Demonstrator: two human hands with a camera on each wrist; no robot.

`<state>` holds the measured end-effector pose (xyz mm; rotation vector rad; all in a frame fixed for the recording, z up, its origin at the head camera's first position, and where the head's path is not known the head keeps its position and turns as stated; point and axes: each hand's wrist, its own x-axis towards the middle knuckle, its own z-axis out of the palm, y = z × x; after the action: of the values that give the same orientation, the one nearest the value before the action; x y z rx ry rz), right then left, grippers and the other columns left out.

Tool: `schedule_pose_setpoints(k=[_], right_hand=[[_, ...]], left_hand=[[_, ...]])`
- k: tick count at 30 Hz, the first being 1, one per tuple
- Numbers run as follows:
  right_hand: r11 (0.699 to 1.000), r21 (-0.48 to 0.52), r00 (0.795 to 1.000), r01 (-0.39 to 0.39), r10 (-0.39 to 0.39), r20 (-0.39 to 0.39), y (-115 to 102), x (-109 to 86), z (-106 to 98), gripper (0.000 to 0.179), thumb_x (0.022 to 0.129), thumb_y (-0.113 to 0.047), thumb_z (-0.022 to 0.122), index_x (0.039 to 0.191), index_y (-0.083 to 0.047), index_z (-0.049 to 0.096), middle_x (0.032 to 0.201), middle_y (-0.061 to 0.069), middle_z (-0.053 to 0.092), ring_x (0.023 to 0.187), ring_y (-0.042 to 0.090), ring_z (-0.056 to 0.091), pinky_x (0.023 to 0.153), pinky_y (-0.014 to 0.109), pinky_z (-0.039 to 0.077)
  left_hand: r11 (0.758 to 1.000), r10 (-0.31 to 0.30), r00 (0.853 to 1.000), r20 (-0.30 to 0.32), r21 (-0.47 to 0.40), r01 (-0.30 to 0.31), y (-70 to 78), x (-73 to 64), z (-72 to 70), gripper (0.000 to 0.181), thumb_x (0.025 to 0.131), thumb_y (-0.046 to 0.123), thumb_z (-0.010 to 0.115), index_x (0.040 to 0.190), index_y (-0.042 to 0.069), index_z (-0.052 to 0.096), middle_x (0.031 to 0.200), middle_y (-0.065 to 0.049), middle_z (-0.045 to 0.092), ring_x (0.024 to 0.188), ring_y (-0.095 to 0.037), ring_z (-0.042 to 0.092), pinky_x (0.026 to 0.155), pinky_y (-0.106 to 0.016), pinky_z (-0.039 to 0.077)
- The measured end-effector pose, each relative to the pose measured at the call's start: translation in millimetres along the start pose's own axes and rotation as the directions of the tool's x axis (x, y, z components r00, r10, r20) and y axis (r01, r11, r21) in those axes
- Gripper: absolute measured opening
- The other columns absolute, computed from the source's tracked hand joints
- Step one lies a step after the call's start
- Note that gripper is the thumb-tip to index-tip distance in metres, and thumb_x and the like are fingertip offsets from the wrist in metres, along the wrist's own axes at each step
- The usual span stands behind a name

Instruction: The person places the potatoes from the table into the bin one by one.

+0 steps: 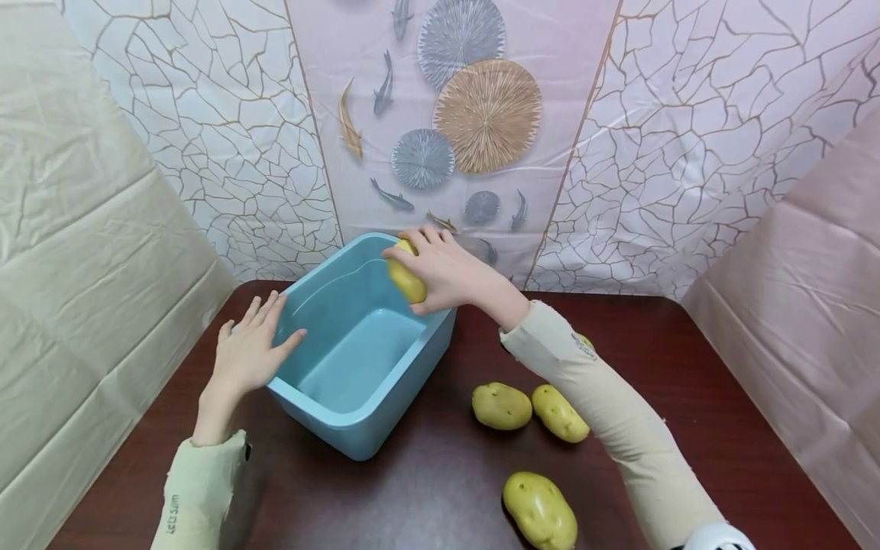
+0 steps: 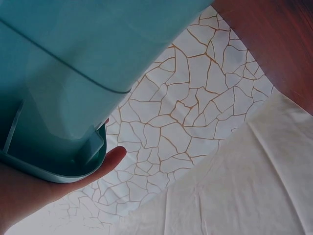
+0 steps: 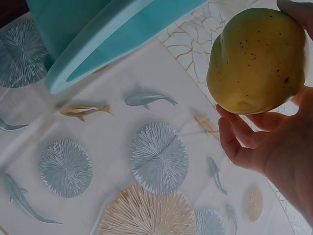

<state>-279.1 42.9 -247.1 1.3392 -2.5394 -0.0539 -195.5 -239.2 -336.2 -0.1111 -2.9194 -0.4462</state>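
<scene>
A yellow potato (image 3: 257,61) is in the grip of my right hand (image 1: 443,271), thumb on one side and fingers on the other. That hand holds it over the far right rim of a blue plastic bin (image 1: 406,382). In the right wrist view, the bin's rim slants across the upper left, apart from the potato. My left hand (image 1: 249,347) rests at the bin's left rim with its fingers spread and fairly straight. From the left wrist, the bin's wall (image 2: 73,73) fills the upper left, and part of that hand shows along the rim's edge.
Right of the bin, one potato (image 1: 501,406) lies beside another potato (image 1: 560,413). A nearer potato (image 1: 540,510) lies toward the front edge, and one more (image 1: 585,341) is mostly hidden behind the right sleeve. Patterned cloth (image 1: 385,99) hangs behind the dark table (image 1: 440,496).
</scene>
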Motion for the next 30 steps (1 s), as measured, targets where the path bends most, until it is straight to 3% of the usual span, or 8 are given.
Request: schedule_pose_setpoints(k=[12,30], right_hand=[[1.0,0.004,0.999,-0.031,0.03,0.026,0,14.4,1,0.073,0.065,-0.041,0.067,0.13,-0.022,0.039,0.129,0.011,0.038,0.11,0.027,0.036,0.083,0.042,0.035],[0.999,0.032,0.995,-0.044,0.041,0.085,-4,22.2,3,0.074,0.068,-0.042,0.068,0.133,-0.023,0.037,0.132,0.012,0.036,0.114,0.027,0.034,0.089,0.046,0.032]], left_hand=[[1.0,0.0,1.0,-0.002,-0.007,0.0,-0.5,0.6,-0.4,0.073,0.089,0.05,0.04,0.143,0.008,0.016,0.148,-0.019,0.016,0.136,-0.039,0.011,0.099,-0.066,0.009],[1.0,0.0,1.0,0.004,-0.005,0.0,0.2,1.2,1.0,0.075,0.089,0.054,0.036,0.143,0.007,0.015,0.148,-0.02,0.015,0.137,-0.039,0.01,0.099,-0.066,0.01]])
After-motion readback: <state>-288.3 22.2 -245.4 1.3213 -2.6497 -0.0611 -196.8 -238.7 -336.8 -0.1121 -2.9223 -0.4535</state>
